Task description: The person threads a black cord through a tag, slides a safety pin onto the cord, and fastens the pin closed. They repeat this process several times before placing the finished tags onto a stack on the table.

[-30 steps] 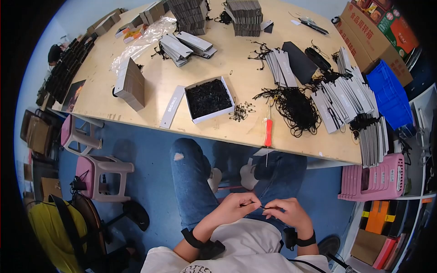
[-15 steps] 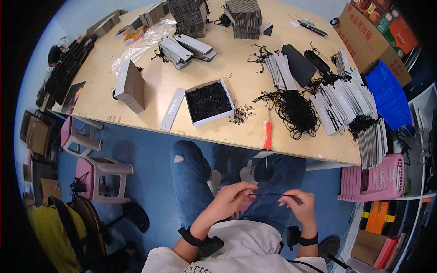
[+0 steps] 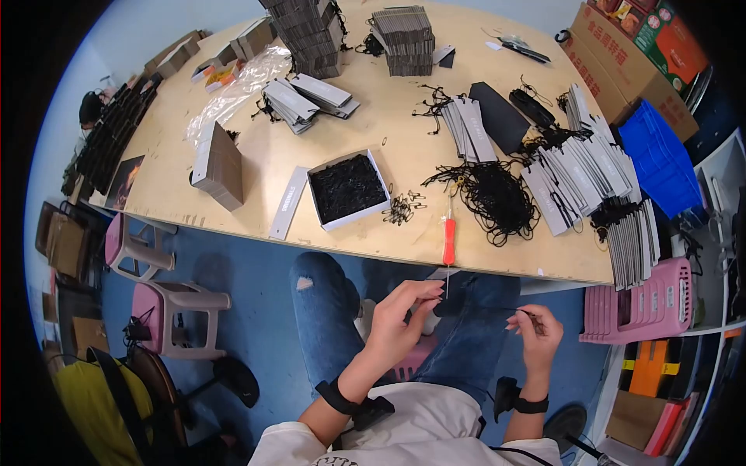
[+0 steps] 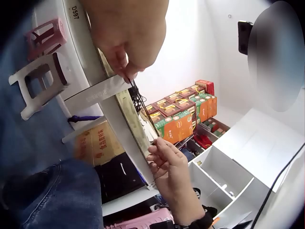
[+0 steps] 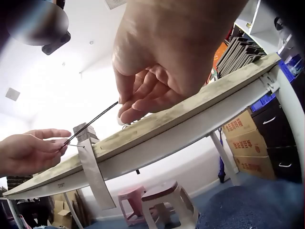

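Observation:
My left hand (image 3: 400, 322) pinches one end of a thin black cord (image 5: 93, 120) beside the table's front edge. The other end is between the thumb and fingers of my right hand (image 3: 536, 330), and the cord runs straight between them. A red-handled tool (image 3: 449, 242) lies on the table with its thin metal shaft over the edge, close to my left fingertips. On that shaft, in the right wrist view, a pale grey tag (image 5: 95, 176) hangs by its hole. Whether the cord touches the shaft I cannot tell.
An open box of black pieces (image 3: 348, 189), a loose tag (image 3: 289, 203) and small pins (image 3: 404, 207) lie on the table. Right of the tool are tangled black cords (image 3: 501, 202) and corded tags (image 3: 579, 179). My legs are below the edge.
Both hands have risen from my lap toward the table edge, the left one up to the tool's shaft. They have moved apart, and the cord is stretched longer between them.

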Tool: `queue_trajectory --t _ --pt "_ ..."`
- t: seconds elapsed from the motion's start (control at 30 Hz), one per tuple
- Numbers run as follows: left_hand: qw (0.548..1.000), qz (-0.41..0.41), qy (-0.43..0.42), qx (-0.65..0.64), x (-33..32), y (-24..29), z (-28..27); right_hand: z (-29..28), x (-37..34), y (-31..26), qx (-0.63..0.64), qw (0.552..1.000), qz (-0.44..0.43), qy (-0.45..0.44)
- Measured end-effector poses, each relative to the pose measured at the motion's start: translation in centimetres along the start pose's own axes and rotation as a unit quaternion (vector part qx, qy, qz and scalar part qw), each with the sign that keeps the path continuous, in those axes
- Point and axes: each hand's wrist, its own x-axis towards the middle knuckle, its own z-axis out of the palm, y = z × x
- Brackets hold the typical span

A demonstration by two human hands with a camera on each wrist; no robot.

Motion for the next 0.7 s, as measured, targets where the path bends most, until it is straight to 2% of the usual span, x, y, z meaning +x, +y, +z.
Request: queue_trajectory --t 0.07,0.2,0.37,0.43,0.5,0.63,0.7 --pt "0.997 0.031 0.002 0.066 0.4 0.3 0.3 0.0 0.2 0.1 0.003 1.0 0.006 0.008" --pt "0.997 0.02 0.001 0.079 0.8 0.3 0.8 -0.1 0.4 0.7 0.003 1.0 0.014 0.026" --pt "0.99 0.075 0.031 0.119 1.0 -0.2 1.2 0.4 0.7 2.2 0.008 0.998 0.041 0.041" --pt "0.986 0.07 0.045 0.142 1.1 -0.2 1.2 0.6 0.8 3.2 0.005 0.997 0.052 0.048" --pt "0.982 0.065 0.06 0.165 1.2 -0.2 1.2 0.6 0.6 4.0 0.006 0.994 0.108 0.026" --pt "0.979 0.066 0.045 0.189 1.6 -0.4 1.0 1.5 -0.4 5.7 -0.001 0.99 0.14 -0.014" --pt "0.98 0.061 0.037 0.188 1.7 -0.5 1.0 1.8 -1.2 7.1 0.004 0.981 0.176 -0.08"
